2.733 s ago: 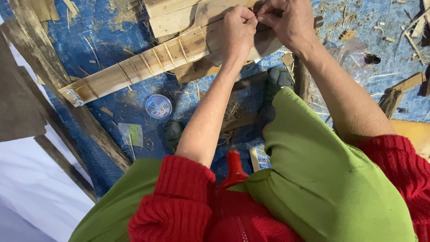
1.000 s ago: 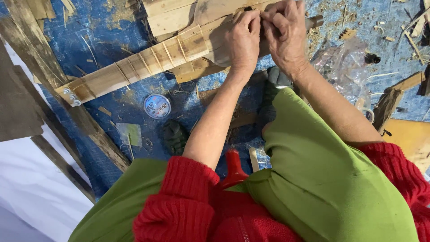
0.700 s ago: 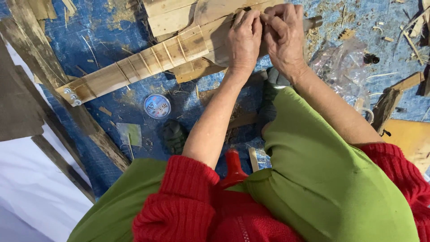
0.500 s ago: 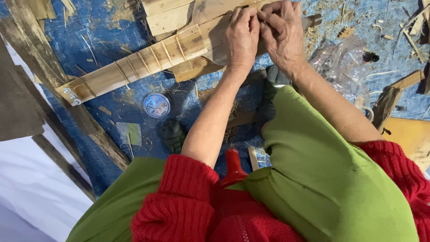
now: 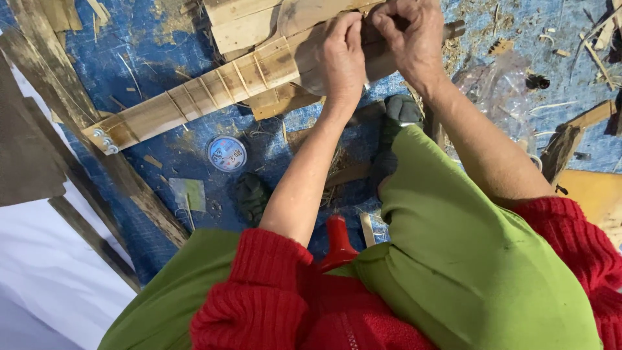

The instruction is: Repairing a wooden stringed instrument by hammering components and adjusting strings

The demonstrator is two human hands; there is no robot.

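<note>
Both hands work at the wide end of a fretted wooden instrument neck lying across the blue tarp. The left hand presses curled fingers on the wood; the right hand pinches something too small to identify just beside it. A small round tin sits below the neck.

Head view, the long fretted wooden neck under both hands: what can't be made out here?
- Head view: whatever the left hand and right hand pinch on the long fretted wooden neck is covered by the fingers.
- The neck's far end and the pale wooden block are cut by the top edge.
- The small round blue-lidded tin shows too small for its contents to be told.
- The red-handled tool is hidden by the red sleeves.
</note>
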